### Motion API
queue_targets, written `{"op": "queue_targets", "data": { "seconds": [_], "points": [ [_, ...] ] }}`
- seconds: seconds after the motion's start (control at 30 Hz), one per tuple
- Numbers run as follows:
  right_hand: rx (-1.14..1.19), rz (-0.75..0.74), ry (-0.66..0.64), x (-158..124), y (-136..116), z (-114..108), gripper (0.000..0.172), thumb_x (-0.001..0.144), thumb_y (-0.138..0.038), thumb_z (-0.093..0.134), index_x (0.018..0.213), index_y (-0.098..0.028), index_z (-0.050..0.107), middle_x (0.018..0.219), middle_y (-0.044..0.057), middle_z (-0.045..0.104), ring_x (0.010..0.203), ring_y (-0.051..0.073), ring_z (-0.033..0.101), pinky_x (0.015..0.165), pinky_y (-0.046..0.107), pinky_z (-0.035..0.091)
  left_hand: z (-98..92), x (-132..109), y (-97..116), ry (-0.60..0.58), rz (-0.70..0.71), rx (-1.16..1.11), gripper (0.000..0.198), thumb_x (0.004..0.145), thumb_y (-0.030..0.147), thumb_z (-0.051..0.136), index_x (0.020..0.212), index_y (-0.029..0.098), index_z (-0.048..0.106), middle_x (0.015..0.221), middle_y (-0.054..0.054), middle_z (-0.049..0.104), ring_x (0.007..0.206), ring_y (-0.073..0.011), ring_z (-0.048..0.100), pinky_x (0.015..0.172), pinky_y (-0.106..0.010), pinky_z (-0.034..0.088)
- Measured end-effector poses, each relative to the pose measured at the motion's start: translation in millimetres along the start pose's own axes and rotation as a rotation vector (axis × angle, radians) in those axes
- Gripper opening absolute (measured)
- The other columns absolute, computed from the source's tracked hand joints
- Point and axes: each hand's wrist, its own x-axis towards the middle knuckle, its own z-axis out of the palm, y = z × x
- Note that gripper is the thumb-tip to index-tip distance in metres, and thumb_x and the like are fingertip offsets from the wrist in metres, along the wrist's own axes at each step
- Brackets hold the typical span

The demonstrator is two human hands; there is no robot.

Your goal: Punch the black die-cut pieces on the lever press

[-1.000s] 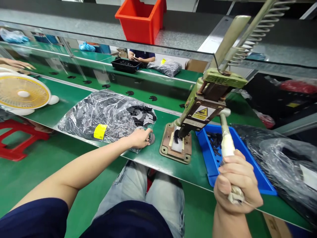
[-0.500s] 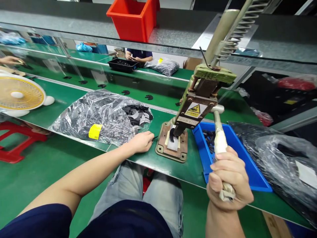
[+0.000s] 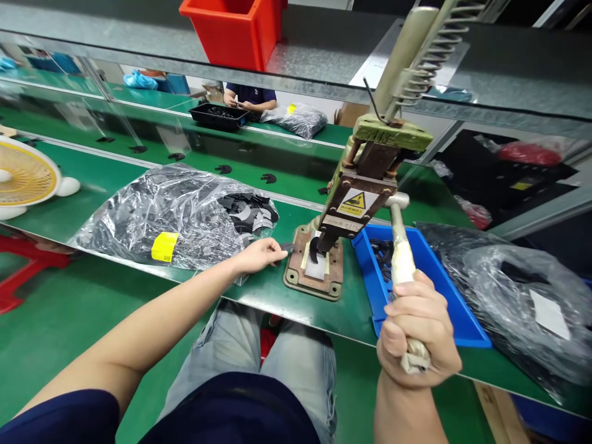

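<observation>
My right hand (image 3: 419, 333) is wrapped around the tape-covered lever handle (image 3: 403, 256) of a green hand press (image 3: 365, 179). Under the press ram, a curved black piece (image 3: 314, 251) lies on the white pad (image 3: 316, 269) of the base plate (image 3: 296, 280). Just left of that base, my left hand (image 3: 259, 255) pinches a small dark flat piece (image 3: 287, 247) between thumb and fingers. Beside this hand lies a clear plastic bag (image 3: 139, 209) with a yellow label, and many black and grey curved pieces (image 3: 252, 216) show at its opening.
Right of the press stands a blue bin (image 3: 444, 287) with black parts, then another plastic bag (image 3: 513, 296). Curved pieces lie spaced along the green belt (image 3: 198, 179) behind. A fan (image 3: 28, 176) is at left; an orange-red bin (image 3: 231, 31) sits on the shelf. A co-worker (image 3: 252, 97) sits opposite.
My left hand has risen slightly beside the press base, its dark piece now nearer the plate. My right hand still grips the lever. The whole view has shifted a little.
</observation>
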Motion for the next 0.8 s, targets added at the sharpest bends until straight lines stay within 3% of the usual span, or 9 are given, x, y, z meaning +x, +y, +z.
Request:
{"op": "queue_targets", "data": {
  "seconds": [0.13,0.37,0.47,0.57,0.67,0.8],
  "points": [
    [-0.005,-0.008,0.013,0,1,0,0.013,0.077,-0.017,0.069,0.068,-0.023,0.061,0.073,-0.003,0.066,0.083,0.021,0.069,0.105,0.061,0.055,24.1,15,10,0.161,-0.058,-0.257,0.042,0.081,0.032,0.09,0.094,0.018,0.052,0.069,0.003,0.068,0.058,-0.0107,0.065,0.057,-0.021,0.048],
    [-0.007,-0.019,0.016,1,3,0,0.012,0.073,-0.016,0.069,0.068,-0.022,0.061,0.073,-0.002,0.066,0.082,0.022,0.069,0.104,0.063,0.054,71.7,15,43,-0.025,-0.188,-0.383,0.029,0.094,0.026,0.079,0.085,0.015,0.054,0.069,0.001,0.069,0.055,-0.0092,0.068,0.062,-0.024,0.061],
    [-0.011,-0.017,0.02,1,3,1,0.013,0.076,-0.018,0.069,0.068,-0.022,0.06,0.072,-0.003,0.066,0.082,0.021,0.069,0.104,0.061,0.054,70.0,16,47,-0.042,-0.202,-0.35,0.026,0.098,0.026,0.074,0.086,0.016,0.053,0.068,0.0,0.069,0.056,-0.0114,0.07,0.056,-0.022,0.059],
    [-0.009,-0.006,0.024,1,2,3,0.014,0.078,-0.021,0.07,0.067,-0.022,0.06,0.073,-0.004,0.066,0.082,0.02,0.068,0.105,0.062,0.054,55.7,21,42,0.008,-0.168,-0.263,0.024,0.1,0.03,0.071,0.088,0.016,0.055,0.065,0.001,0.067,0.054,-0.0106,0.068,0.05,-0.018,0.055],
    [0.001,-0.004,0.036,1,2,4,0.016,0.078,-0.02,0.071,0.067,-0.022,0.06,0.073,-0.003,0.066,0.081,0.02,0.068,0.103,0.063,0.054,42.9,27,34,0.023,-0.133,-0.225,0.029,0.096,0.035,0.076,0.087,0.015,0.057,0.068,0.002,0.067,0.05,-0.0075,0.065,0.051,-0.017,0.055],
    [0.002,-0.005,0.065,2,2,6,0.018,0.08,-0.023,0.071,0.066,-0.022,0.059,0.071,-0.003,0.065,0.08,0.021,0.067,0.102,0.065,0.054,40.9,36,29,-0.049,-0.097,-0.231,0.032,0.088,0.037,0.084,0.087,0.014,0.063,0.072,0.001,0.067,0.054,-0.0078,0.066,0.056,-0.02,0.061]
  ]
}}
